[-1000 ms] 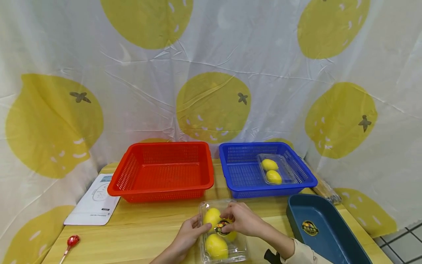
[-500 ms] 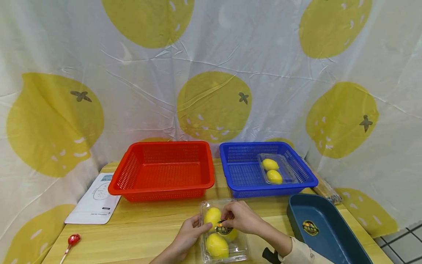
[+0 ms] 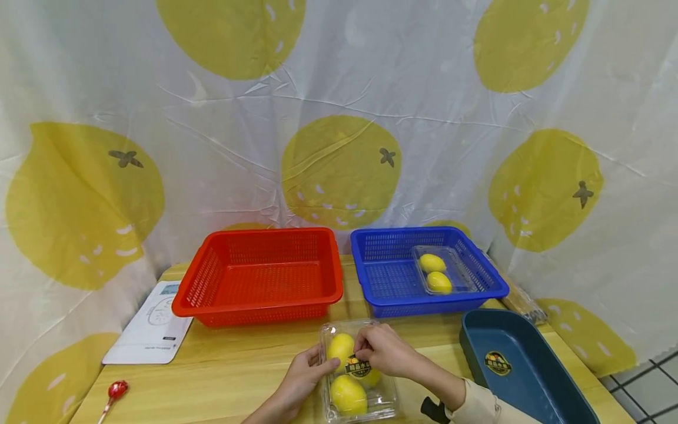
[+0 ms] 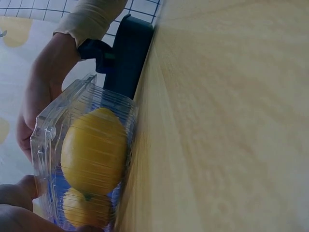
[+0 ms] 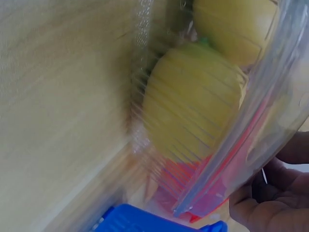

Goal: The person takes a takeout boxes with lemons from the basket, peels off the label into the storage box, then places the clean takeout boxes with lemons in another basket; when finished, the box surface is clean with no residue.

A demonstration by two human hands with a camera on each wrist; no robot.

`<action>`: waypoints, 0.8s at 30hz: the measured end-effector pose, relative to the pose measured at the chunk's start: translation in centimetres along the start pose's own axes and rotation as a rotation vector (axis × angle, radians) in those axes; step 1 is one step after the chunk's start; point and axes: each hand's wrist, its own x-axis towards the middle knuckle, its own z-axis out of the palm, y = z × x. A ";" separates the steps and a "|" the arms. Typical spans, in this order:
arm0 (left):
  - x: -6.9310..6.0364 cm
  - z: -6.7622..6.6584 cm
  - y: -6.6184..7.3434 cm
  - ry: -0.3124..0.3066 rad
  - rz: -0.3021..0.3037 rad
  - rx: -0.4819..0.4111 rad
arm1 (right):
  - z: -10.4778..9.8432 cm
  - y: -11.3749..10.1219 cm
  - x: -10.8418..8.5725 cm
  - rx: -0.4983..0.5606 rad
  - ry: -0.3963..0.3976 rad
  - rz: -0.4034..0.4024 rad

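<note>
A clear plastic clamshell box (image 3: pixel 381 394) lies on the wooden table, its lid down, with several lemons (image 3: pixel 348 396) inside. A dark label sticker with gold print (image 3: pixel 358 366) is on the lid. My left hand (image 3: pixel 303 377) grips the box's left side, thumb over the lid's edge. My right hand (image 3: pixel 389 352) is over the lid, its curled fingertips pinching the sticker's upper right edge. In the left wrist view a lemon (image 4: pixel 94 150) shows through the ribbed wall. In the right wrist view the curled fingers (image 5: pixel 263 205) are beside the lid.
Behind stand a red basket (image 3: pixel 259 312) and a blue basket (image 3: pixel 371 297) holding another lemon box (image 3: pixel 461 274). A dark teal tray (image 3: pixel 545 377) with a similar sticker is at right. At left lie a white card (image 3: pixel 150 330) and a red lollipop (image 3: pixel 118 390).
My right thumb and fingers have drawn together at the sticker's upper right edge. The sticker has turned slightly and more of it shows. My left hand and the box have stayed put.
</note>
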 end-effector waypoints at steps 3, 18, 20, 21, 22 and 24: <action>0.0 0.0 0.0 0.004 0.002 -0.002 | 0.1 0.0 0.0 -0.004 0.013 0.004; 0.1 0.1 -0.1 0.003 0.002 0.012 | 0.1 0.2 -0.3 0.078 0.032 0.034; 0.1 0.1 0.0 0.006 -0.001 0.019 | 0.1 0.3 -0.3 0.091 0.032 0.038; 0.1 0.1 -0.1 0.007 -0.002 0.020 | 0.0 0.3 -0.3 0.095 0.031 0.041; 0.1 0.1 -0.1 0.006 -0.002 0.020 | 0.0 0.3 -0.3 0.098 0.030 0.042; 0.1 0.1 -0.1 0.005 -0.004 0.018 | 0.0 0.3 -0.3 0.104 0.026 0.046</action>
